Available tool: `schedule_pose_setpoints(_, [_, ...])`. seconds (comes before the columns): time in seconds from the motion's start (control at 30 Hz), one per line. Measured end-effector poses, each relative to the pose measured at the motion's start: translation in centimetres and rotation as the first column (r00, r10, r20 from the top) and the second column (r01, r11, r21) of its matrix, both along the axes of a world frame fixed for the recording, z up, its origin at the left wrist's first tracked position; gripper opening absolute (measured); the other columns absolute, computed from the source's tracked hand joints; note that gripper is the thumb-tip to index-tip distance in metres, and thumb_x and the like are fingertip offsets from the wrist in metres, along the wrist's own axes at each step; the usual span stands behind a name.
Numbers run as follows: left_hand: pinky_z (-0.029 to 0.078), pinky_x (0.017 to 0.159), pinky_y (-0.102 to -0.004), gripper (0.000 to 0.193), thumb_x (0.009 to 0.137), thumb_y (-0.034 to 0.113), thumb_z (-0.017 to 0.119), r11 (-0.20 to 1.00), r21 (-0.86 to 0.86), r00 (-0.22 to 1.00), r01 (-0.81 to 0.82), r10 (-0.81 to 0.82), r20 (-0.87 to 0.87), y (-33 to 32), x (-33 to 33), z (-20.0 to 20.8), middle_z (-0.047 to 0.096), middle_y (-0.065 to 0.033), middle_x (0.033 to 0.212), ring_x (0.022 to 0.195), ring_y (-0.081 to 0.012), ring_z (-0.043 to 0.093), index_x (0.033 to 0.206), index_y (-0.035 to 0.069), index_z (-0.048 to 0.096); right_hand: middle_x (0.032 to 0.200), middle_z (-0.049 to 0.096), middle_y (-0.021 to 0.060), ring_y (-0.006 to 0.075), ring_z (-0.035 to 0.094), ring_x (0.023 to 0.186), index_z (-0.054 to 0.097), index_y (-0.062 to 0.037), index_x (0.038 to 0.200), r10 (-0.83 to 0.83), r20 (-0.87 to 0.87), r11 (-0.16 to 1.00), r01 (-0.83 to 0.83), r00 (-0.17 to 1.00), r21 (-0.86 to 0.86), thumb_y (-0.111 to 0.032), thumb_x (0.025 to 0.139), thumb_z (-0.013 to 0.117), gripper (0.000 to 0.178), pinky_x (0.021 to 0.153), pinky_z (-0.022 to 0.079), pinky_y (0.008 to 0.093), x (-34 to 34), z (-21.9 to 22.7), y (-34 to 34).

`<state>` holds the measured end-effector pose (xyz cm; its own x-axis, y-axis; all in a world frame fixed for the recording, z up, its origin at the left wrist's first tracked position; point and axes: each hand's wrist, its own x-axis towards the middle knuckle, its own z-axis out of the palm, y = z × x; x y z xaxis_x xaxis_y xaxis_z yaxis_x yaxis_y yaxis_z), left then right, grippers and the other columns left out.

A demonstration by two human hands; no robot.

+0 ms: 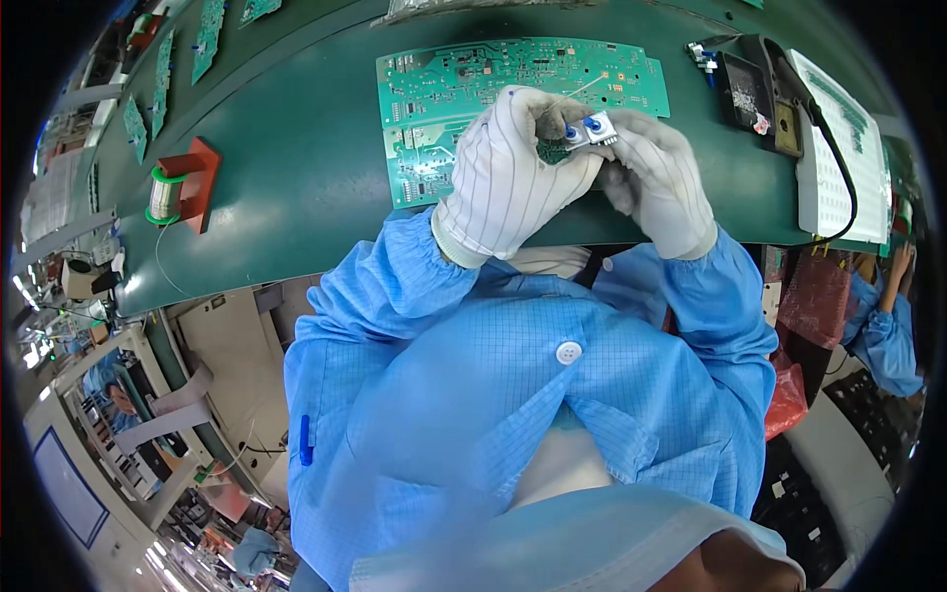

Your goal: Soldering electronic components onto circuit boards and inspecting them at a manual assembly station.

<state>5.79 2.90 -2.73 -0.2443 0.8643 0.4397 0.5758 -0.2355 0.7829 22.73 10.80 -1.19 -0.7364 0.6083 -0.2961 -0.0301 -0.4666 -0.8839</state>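
Observation:
Both my hands wear white striped gloves and meet above the circuit board. Closed at the fingertips, my left hand (503,183) grips the left side of a small white component with blue round knobs (601,128). Against the component's right side, my right hand (666,183) has its fingers curled in, slightly blurred. Whether it is one component or two side by side I cannot tell. Beneath the hands lies a large green circuit board (434,84) with many small parts; my gloves hide part of its lower half.
At the left, a solder wire spool (164,197) sits on a red stand (204,178). Several narrow green boards (208,37) lie beyond it. To the right are a black soldering iron stand (779,99), a white tray (829,187) and a black cable (838,163). The green bench (296,217) ends near my body.

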Motion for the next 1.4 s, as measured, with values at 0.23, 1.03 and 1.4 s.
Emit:
schedule_pose_setpoints(0.23, [0.05,0.069,-0.0379,0.038,0.074,0.02,0.081,0.993,0.082,0.984,-0.081,0.093,-0.153,0.5,-0.1,-0.3,0.062,-0.0054,0.081,0.072,-0.0257,0.063,0.098,0.007,0.055,0.108,0.066,0.0056,0.0142,0.063,0.093,0.064,0.003,0.118,-0.279,0.133,0.734,0.122,0.951,0.668,-0.026,0.096,0.06,0.037,0.077,0.051,0.0294,-0.5,0.8,0.6])
schedule_pose_setpoints(1.03, [0.045,0.08,-0.0443,0.023,0.08,0.023,0.076,1.0,-0.013,0.824,-0.016,0.006,-0.566,3.3,-0.2,-1.1,0.066,-0.0039,0.076,0.084,-0.0241,0.067,0.092,0.013,0.06,0.094,0.068,0.0095,0.0306,0.065,0.088,0.073,-0.0099,0.098,-0.341,0.106,-0.068,-0.137,0.934,0.988,-0.023,0.081,0.074,0.022,0.076,0.052,0.0403,0.7,-4.9,9.5])
schedule_pose_setpoints(1.4, [0.048,0.08,-0.0395,0.018,0.08,0.015,0.072,0.967,0.021,0.811,0.256,-0.202,-0.55,4.3,1.9,-1.4,0.063,-0.004,0.073,0.077,-0.0242,0.066,0.092,0.013,0.059,0.092,0.063,0.0097,0.0306,0.06,0.089,0.072,-0.0131,0.093,-0.413,0.099,-0.162,-0.18,0.905,0.97,-0.03,0.083,0.07,0.02,0.078,0.048,0.0424,0.8,-5.1,9.5])
